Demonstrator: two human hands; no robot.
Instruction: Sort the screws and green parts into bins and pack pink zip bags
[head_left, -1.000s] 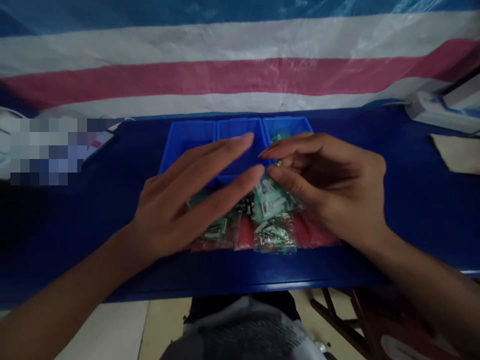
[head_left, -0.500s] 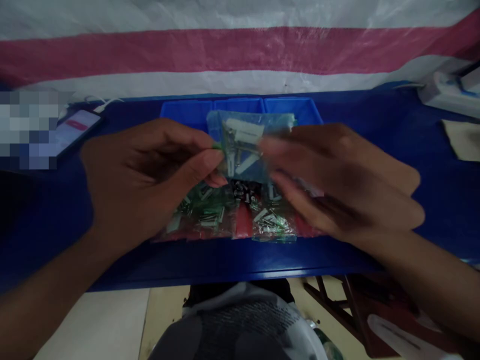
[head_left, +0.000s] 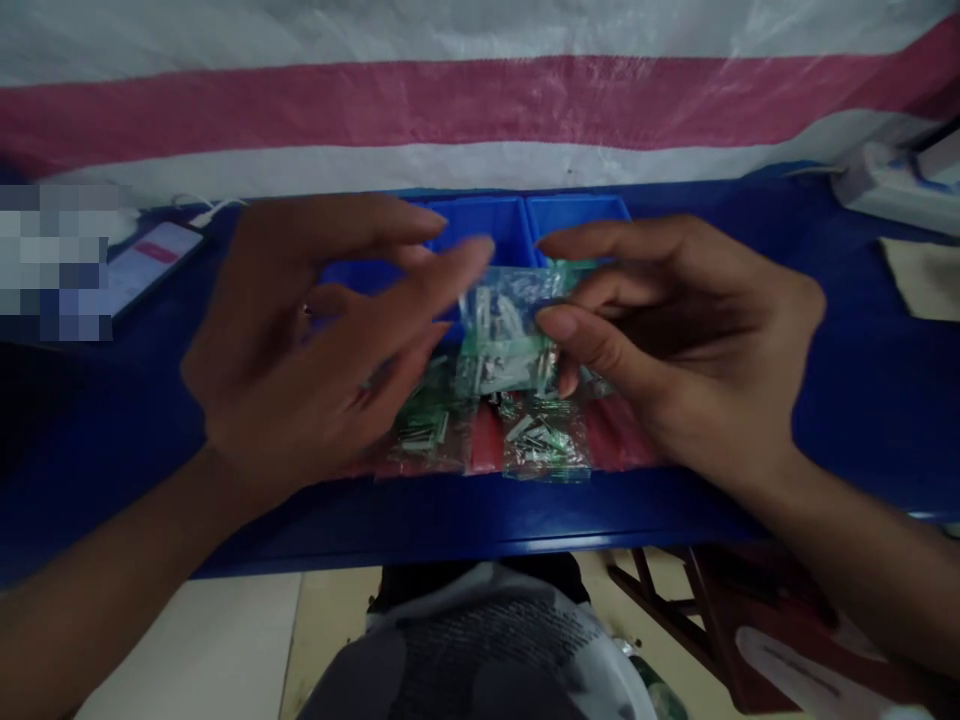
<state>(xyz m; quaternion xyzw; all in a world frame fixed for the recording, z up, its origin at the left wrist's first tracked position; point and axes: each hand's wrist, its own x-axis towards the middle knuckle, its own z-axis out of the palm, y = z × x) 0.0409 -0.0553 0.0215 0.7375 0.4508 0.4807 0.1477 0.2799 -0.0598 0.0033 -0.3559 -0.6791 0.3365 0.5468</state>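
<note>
A small clear plastic bag (head_left: 504,330) of metal and green parts hangs just above the pile, pinched between the thumb and fingers of my right hand (head_left: 675,340). My left hand (head_left: 315,340) is blurred, its fingers spread and apart from the bag, with the fingertips close to its upper left side. Below both hands lie several similar bags (head_left: 544,438) on a red sheet (head_left: 486,440). Behind the hands stands a blue compartment tray (head_left: 480,220), partly hidden by my left hand.
A phone (head_left: 154,258) lies on the blue table (head_left: 465,515) at left, beside a pixelated patch. A power strip (head_left: 885,190) and a beige cloth (head_left: 922,270) sit at right. A striped tarp (head_left: 480,100) hangs behind; a dark wooden stool (head_left: 697,620) stands below right.
My left hand has let go of the bag's edge and opened. The bag has dropped lower and now sits in my right hand, whose fingers have closed around it.
</note>
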